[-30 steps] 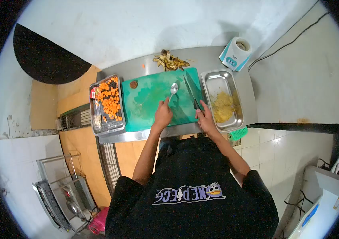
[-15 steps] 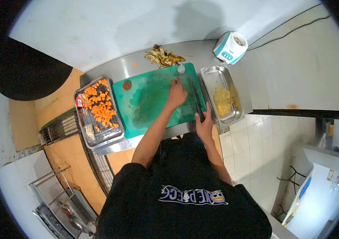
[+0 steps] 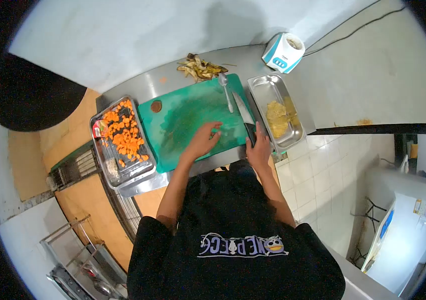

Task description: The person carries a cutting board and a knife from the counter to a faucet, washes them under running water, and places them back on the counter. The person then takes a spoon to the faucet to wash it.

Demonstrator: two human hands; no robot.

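A green cutting board (image 3: 183, 115) lies on the metal counter. Over its near side hovers my left hand (image 3: 204, 142), fingers apart, with nothing in it. My right hand (image 3: 258, 151) is closed round the black handle of a kitchen knife (image 3: 243, 109), whose blade rests along the board's right side and points away from me. Left of the blade, a metal spoon (image 3: 226, 93) lies on the board, untouched. A small round brown thing (image 3: 156, 106), of a kind I cannot make out, sits near the board's left corner.
At left stands a metal tray (image 3: 148, 176) of cut orange carrots (image 3: 129, 142). To the right, a steel pan (image 3: 260, 86) holds a yellow mash (image 3: 276, 119). Yellow-brown peels (image 3: 200, 68) lie behind the board, and a white and teal blender base (image 3: 284, 53) stands at the back right.
My left hand has let go of the spoon and drawn back toward me. The spoon now lies on the board. My right hand has closed further round the knife handle.
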